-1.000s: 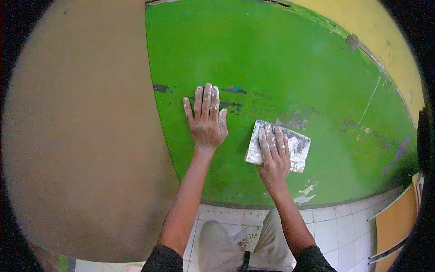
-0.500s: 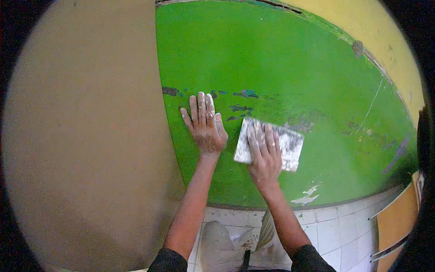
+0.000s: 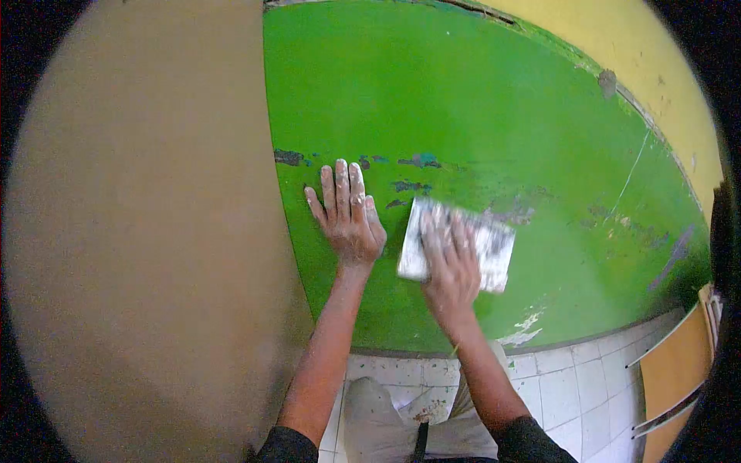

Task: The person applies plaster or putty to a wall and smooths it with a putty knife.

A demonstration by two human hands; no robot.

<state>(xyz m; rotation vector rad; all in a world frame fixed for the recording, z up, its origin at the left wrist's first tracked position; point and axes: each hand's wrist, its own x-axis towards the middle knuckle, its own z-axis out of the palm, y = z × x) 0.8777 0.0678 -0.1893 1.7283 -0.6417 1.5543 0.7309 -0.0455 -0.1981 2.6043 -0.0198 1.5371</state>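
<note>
My left hand [image 3: 351,220] lies flat on the green wall panel [image 3: 463,92], its fingers pointing up and whitened with powder. To its right, my right hand [image 3: 451,258] presses a pale rectangular sheet [image 3: 494,251] with dark smudges against the same panel. Its fingers are stretched over the sheet and a little blurred. Dark chipped patches [image 3: 411,187] show in the green paint above and between the hands.
A plain brown surface [image 3: 147,216] fills the left side. Yellow wall [image 3: 617,38] borders the green at the upper right. Below are white floor tiles [image 3: 559,393], my legs, and orange-brown boards [image 3: 675,370] at the lower right.
My hands stay in nearly the same places. The sheet under my right hand has shifted very slightly, and more blur shows on that hand.
</note>
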